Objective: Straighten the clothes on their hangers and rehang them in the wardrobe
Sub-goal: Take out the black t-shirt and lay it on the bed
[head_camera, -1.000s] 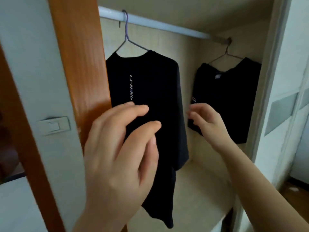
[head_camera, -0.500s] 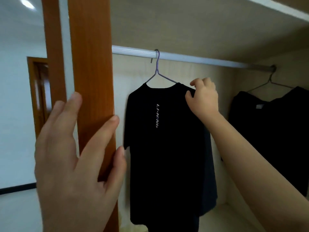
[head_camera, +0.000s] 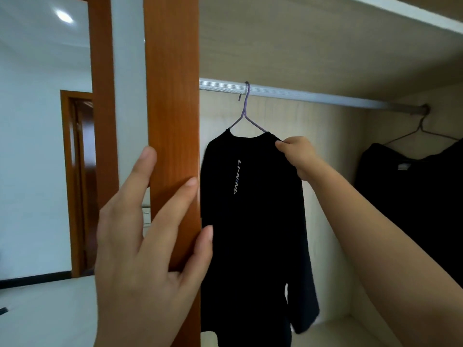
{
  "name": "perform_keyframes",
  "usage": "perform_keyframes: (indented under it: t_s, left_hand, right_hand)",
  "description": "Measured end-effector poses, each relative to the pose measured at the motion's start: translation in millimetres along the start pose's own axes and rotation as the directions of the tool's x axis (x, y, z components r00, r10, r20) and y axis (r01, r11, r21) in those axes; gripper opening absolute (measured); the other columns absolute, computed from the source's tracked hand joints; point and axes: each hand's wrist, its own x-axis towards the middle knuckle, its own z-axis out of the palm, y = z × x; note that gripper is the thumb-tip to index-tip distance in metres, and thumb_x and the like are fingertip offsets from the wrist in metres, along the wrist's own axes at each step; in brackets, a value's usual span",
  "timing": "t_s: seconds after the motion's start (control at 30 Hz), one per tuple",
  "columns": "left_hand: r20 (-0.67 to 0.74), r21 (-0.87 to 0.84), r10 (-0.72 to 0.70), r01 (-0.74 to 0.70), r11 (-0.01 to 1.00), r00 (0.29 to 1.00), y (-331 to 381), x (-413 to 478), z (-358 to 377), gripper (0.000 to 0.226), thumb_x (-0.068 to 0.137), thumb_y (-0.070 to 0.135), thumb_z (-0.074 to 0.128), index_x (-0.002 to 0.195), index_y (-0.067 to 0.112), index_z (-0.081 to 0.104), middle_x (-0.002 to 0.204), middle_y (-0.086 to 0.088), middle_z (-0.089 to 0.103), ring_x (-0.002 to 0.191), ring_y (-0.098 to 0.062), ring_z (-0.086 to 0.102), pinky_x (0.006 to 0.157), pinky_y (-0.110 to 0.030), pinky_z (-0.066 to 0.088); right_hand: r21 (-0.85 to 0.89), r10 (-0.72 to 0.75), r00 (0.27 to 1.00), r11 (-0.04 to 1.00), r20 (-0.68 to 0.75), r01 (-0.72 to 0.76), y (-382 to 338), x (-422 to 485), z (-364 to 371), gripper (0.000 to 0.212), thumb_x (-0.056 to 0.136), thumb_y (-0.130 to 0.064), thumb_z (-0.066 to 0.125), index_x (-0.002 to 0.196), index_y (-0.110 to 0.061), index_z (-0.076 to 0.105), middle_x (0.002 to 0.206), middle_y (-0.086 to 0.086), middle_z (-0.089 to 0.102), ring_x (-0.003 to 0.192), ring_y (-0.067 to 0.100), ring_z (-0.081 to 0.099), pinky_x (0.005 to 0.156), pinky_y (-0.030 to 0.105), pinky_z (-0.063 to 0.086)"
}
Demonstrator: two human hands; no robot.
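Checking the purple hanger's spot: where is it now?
In the head view, the purple hanger hooks over the rail just right of the wooden frame, holding the black shirt that the right hand pinches.

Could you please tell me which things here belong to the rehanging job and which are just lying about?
Job: black shirt, pinched at its shoulder by the right hand; purple hanger; rail; second black garment on a grey hanger; left hand, open.
Just there: wooden post; doorway; ceiling light; wall switch.
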Motion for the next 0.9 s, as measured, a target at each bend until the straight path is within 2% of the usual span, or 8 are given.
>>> perform_keyframes:
  t_s: [0.1, 0.17, 0.27, 0.4, 0.57, 0.67, 0.77, 0.9]
  left_hand:
    - [0.013, -0.01, 0.0, 0.0, 1.0, 1.0, -2, -1, 0, 0.047, 0.081, 0.037, 0.052, 0.123, 0.019, 0.045, 0.143, -0.005, 0.027, 0.13, -0.023, 0.032, 0.097, -0.054, 0.043]
    - [0.023, -0.008, 0.012, -0.012, 1.0, 1.0, -2, 0, -1, 0.047, 0.081, 0.036, 0.053, 0.124, 0.02, 0.043, 0.143, -0.006, 0.027, 0.13, -0.021, 0.03, 0.1, -0.047, 0.039]
    - [0.031, 0.005, 0.046, -0.046, 0.999, 0.998, -4, 0, -1, 0.046, 0.081, 0.033, 0.055, 0.123, 0.02, 0.043, 0.142, -0.008, 0.027, 0.13, -0.017, 0.026, 0.105, -0.03, 0.031]
    - [0.036, -0.004, 0.065, -0.065, 0.998, 0.997, -4, 0, -3, 0.041, 0.082, 0.03, 0.055, 0.12, 0.02, 0.045, 0.142, -0.01, 0.028, 0.129, -0.017, 0.025, 0.109, -0.016, 0.019]
    - [0.039, -0.028, 0.086, -0.085, 0.996, 0.996, -5, -1, -4, 0.035, 0.084, 0.026, 0.056, 0.117, 0.02, 0.048, 0.141, -0.012, 0.028, 0.126, -0.028, 0.033, 0.11, -0.018, 0.015]
    - [0.022, -0.074, 0.126, -0.124, 0.99, 0.992, -7, -7, -4, 0.031, 0.085, 0.022, 0.057, 0.116, 0.019, 0.052, 0.139, -0.014, 0.03, 0.126, -0.03, 0.035, 0.109, -0.023, 0.022]
    - [-0.007, -0.104, 0.149, -0.149, 0.983, 0.989, -5, -20, -3, 0.029, 0.084, 0.017, 0.058, 0.113, 0.017, 0.058, 0.136, -0.019, 0.043, 0.125, -0.036, 0.04, 0.107, -0.032, 0.029]
    - [-0.041, -0.248, 0.173, -0.178, 0.952, 0.984, 13, -43, -9, 0.019, 0.08, 0.009, 0.061, 0.098, 0.013, 0.066, 0.121, -0.019, 0.058, 0.121, -0.038, 0.046, 0.104, -0.04, 0.036]
  right_hand:
    - [0.137, 0.016, 0.997, 0.991, -0.073, -0.006, 4, -3, 6, 0.034, 0.09, -0.019, 0.05, 0.091, 0.015, 0.056, 0.065, 0.007, 0.039, 0.055, 0.017, 0.04, 0.053, 0.026, 0.034]
    - [0.157, -0.016, 0.993, 0.987, -0.118, 0.035, 4, -5, 8, 0.032, 0.09, -0.02, 0.049, 0.087, 0.01, 0.057, 0.066, 0.008, 0.04, 0.062, 0.021, 0.04, 0.056, 0.03, 0.033]
    - [0.158, -0.029, 0.985, 0.986, -0.172, 0.056, 3, -7, 14, 0.016, 0.09, -0.02, 0.048, 0.078, -0.01, 0.052, 0.06, 0.003, 0.034, 0.057, 0.018, 0.034, 0.052, 0.028, 0.029]
    - [0.154, -0.06, 0.966, 0.983, -0.251, 0.101, -5, -7, 20, 0.021, 0.09, -0.019, 0.047, 0.07, -0.011, 0.045, 0.057, 0.002, 0.029, 0.057, 0.018, 0.03, 0.051, 0.027, 0.025]
    - [0.227, -0.078, 0.931, 0.959, -0.357, 0.168, -10, -29, 18, 0.016, 0.089, -0.019, 0.049, 0.076, -0.01, 0.048, 0.061, 0.004, 0.033, 0.061, 0.02, 0.033, 0.057, 0.031, 0.028]
    - [0.199, -0.059, 0.924, 0.97, -0.378, 0.143, 4, -63, 12, 0.027, 0.089, -0.02, 0.051, 0.065, -0.01, 0.046, 0.059, 0.005, 0.037, 0.058, 0.02, 0.037, 0.056, 0.032, 0.031]
    - [0.204, -0.024, 0.917, 0.972, -0.399, 0.114, 19, -112, -1, 0.026, 0.09, -0.023, 0.052, 0.067, -0.01, 0.057, 0.068, 0.013, 0.051, 0.063, 0.022, 0.049, 0.06, 0.032, 0.041]
    - [0.159, 0.024, 0.918, 0.986, -0.397, 0.043, 35, -189, -38, 0.027, 0.091, -0.023, 0.053, 0.068, -0.013, 0.062, 0.063, 0.004, 0.06, 0.054, 0.014, 0.059, 0.053, 0.023, 0.049]
